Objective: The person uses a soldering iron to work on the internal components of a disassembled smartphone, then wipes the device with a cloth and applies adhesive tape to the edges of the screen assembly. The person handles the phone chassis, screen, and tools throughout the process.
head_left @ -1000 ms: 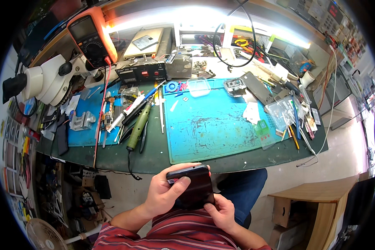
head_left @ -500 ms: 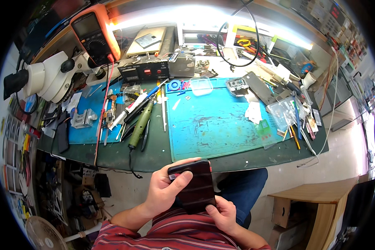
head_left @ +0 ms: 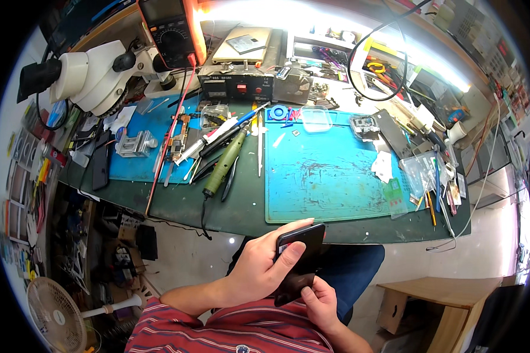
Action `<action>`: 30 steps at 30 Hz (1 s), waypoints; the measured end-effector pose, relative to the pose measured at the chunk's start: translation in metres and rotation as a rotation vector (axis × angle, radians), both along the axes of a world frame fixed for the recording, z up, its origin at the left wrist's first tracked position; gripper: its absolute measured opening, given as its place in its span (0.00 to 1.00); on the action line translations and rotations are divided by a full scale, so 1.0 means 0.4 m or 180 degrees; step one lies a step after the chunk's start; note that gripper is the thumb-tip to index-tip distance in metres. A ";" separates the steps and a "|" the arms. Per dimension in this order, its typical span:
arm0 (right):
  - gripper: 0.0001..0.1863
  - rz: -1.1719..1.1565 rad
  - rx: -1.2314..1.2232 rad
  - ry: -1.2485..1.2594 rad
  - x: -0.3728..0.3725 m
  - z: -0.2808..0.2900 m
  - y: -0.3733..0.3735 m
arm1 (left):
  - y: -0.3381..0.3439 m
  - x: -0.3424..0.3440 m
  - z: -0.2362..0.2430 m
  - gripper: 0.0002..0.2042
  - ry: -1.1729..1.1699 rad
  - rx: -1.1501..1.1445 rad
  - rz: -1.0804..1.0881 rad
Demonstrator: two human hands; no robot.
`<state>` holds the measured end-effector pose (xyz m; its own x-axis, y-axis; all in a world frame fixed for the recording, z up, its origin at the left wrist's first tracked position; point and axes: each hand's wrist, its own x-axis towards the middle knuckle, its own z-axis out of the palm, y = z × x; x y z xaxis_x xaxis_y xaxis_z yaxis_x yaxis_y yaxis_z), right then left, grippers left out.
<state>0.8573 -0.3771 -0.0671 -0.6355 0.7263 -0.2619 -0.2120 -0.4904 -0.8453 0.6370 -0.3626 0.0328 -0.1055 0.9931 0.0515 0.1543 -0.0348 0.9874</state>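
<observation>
Left fingers (head_left: 289,257) grip phone (head_left: 313,236); right fingers (head_left: 310,296) pinch dark sheet (head_left: 293,288), now bent at phone's lower end.

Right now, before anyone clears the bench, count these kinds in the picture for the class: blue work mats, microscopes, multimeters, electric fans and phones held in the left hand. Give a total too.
Blue work mats: 2
Microscope: 1
Multimeter: 1
Electric fan: 1
Black phone in the left hand: 1
Total: 6
</observation>
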 end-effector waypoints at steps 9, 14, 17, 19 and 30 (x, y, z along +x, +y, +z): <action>0.20 0.0091 -0.0189 0.0143 -0.004 -0.017 -0.003 | -0.003 -0.006 0.004 0.22 0.0041 0.0056 -0.0051; 0.16 -0.0238 -0.0026 0.0100 -0.013 0.009 -0.007 | 0.003 -0.010 0.008 0.20 -0.0584 -0.0029 -0.0183; 0.14 -0.0389 0.1349 -0.0857 0.023 0.023 0.010 | 0.009 -0.045 0.008 0.19 -0.1725 -0.0094 -0.0515; 0.12 -0.0533 0.2412 -0.1313 0.031 0.045 0.041 | 0.010 -0.069 -0.013 0.18 -0.1829 0.0014 -0.0565; 0.10 -0.0418 0.3785 -0.1469 0.055 0.111 0.086 | -0.009 -0.090 -0.029 0.13 -0.1596 -0.0190 -0.0612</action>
<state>0.8793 -0.3428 -0.0227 -0.5659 0.7141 0.4122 0.2273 0.6157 -0.7545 0.6010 -0.3660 0.0210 0.0814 0.9966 -0.0155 -0.3400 0.0423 0.9395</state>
